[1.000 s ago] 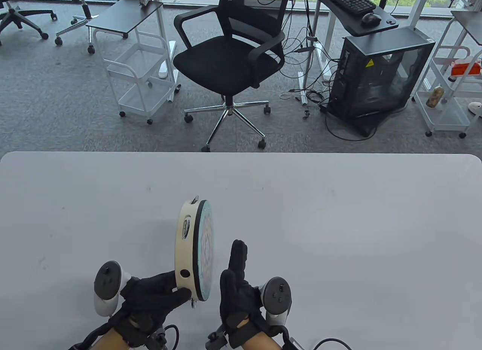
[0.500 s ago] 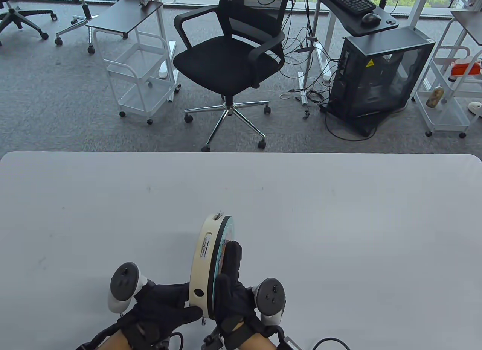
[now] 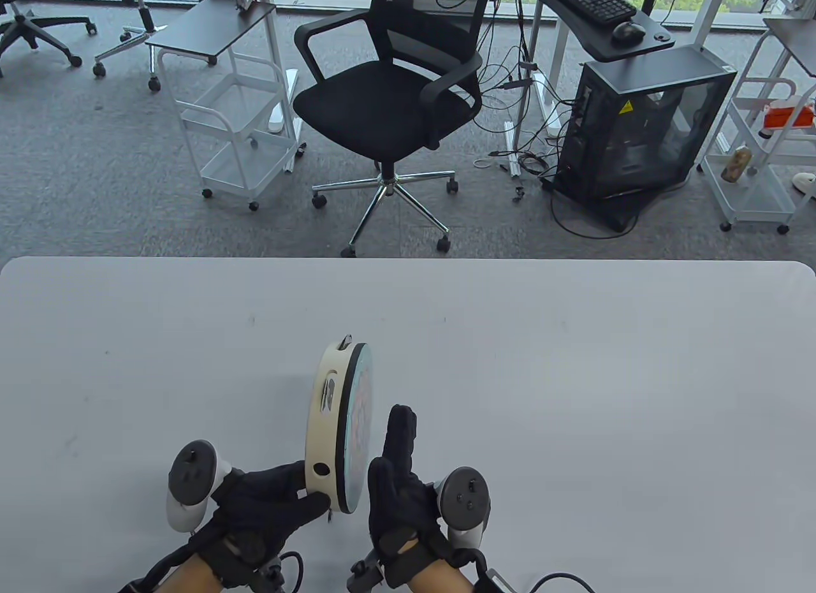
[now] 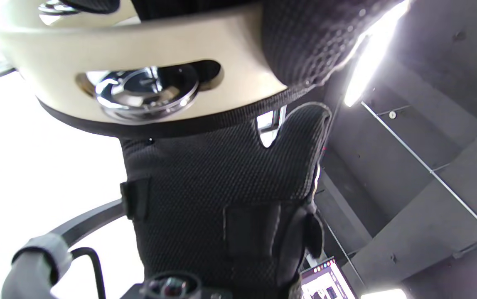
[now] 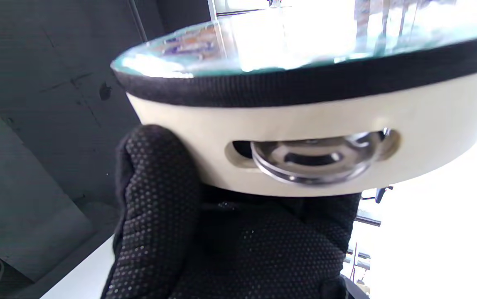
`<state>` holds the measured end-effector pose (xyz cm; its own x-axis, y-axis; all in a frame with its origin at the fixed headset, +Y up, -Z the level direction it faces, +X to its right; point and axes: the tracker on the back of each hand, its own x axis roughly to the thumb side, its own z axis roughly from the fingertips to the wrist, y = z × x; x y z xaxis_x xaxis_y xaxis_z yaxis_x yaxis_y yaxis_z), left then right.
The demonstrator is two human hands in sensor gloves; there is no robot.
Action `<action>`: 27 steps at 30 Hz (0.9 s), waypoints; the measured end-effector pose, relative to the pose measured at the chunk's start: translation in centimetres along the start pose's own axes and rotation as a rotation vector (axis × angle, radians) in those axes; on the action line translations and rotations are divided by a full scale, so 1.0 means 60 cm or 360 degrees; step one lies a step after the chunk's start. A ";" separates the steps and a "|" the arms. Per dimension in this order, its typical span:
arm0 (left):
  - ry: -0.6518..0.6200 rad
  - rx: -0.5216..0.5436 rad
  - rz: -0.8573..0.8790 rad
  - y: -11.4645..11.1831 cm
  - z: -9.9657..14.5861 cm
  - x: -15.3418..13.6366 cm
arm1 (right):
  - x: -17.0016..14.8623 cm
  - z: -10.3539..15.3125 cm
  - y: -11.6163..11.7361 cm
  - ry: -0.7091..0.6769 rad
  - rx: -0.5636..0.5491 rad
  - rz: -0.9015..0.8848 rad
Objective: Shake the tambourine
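Observation:
The tambourine [image 3: 326, 421] has a cream frame, a black band and a printed teal drumhead, and is held on edge above the white table [image 3: 574, 376]. My left hand [image 3: 294, 498] grips its near lower rim, thumb on the frame beside a round hole. My right hand [image 3: 399, 449] is open and flat, palm toward the drumhead, a small gap to its right. The left wrist view shows the frame [image 4: 159, 45] with a metal jingle [image 4: 147, 89] and my right palm [image 4: 222, 187] behind it. The right wrist view shows the tambourine [image 5: 305, 112] with my left hand [image 5: 159, 199] on its frame.
The table's far edge [image 3: 408, 259] runs across the middle of the table view. Beyond it on the carpet stand a black office chair [image 3: 389, 102], a white cart [image 3: 236, 127] and a computer tower [image 3: 644, 121]. Glove cables [image 3: 561, 580] trail at the near edge.
Half a second ago my left hand had swung the tambourine right against my right palm. Now it has swung back left and up, apart from the palm again. My right hand stayed nearly still.

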<state>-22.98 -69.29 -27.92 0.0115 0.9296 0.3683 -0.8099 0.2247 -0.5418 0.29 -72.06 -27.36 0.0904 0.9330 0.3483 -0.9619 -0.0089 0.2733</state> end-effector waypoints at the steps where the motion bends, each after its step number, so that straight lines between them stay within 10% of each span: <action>1: -0.0010 0.0013 0.0001 0.000 0.001 0.002 | 0.000 0.000 0.000 -0.0001 -0.0001 0.0001; 4: -0.0070 -0.0024 0.0015 -0.014 -0.001 0.008 | 0.000 0.000 0.008 -0.0007 0.0027 -0.0007; 6: -0.0039 -0.0380 -0.0111 -0.042 -0.009 0.008 | -0.008 0.010 0.017 0.0008 0.0102 -0.0029; 27: -0.0027 -0.0121 -0.0015 -0.023 -0.007 0.005 | -0.004 -0.001 0.006 0.0023 0.0039 -0.0001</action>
<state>-21.63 -69.21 -27.39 0.0084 0.9223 0.3863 -0.7630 0.2556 -0.5937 -0.11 -72.24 -27.38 0.0872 0.9382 0.3351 -0.9552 -0.0168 0.2956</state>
